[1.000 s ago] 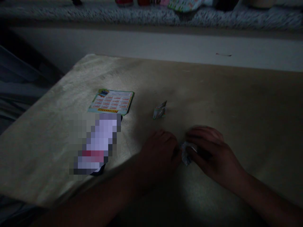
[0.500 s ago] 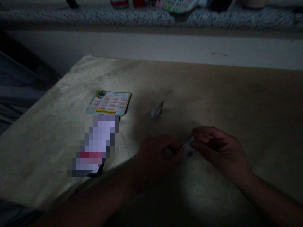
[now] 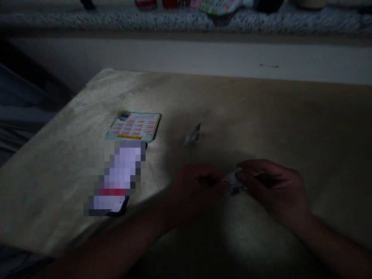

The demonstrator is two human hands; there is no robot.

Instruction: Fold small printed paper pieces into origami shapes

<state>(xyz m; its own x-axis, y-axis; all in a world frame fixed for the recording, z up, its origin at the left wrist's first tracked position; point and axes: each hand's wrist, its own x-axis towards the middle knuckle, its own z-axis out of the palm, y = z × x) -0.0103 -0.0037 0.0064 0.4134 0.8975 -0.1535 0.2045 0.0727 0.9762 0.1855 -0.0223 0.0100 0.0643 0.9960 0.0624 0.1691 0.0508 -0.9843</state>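
R hand (image 3: 279, 190) shifted slightly rightwd; w/ L hand (image 3: 200, 184), pinches small white multicol.-printed paper (image 3: 234, 181); uneven pull may tear it.

Our left hand (image 3: 199, 190) and right hand (image 3: 281, 192) are bare, as are our left forearm (image 3: 128, 234) and right forearm (image 3: 334, 240), their finer details lost in shadow.

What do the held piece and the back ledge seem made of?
Held piece: probably printed paper, as it looks thin and carries coloured print; finish unclear in dim light. Back ledge: likely granite or terrazzo, given its speckled front; polish uncertain.
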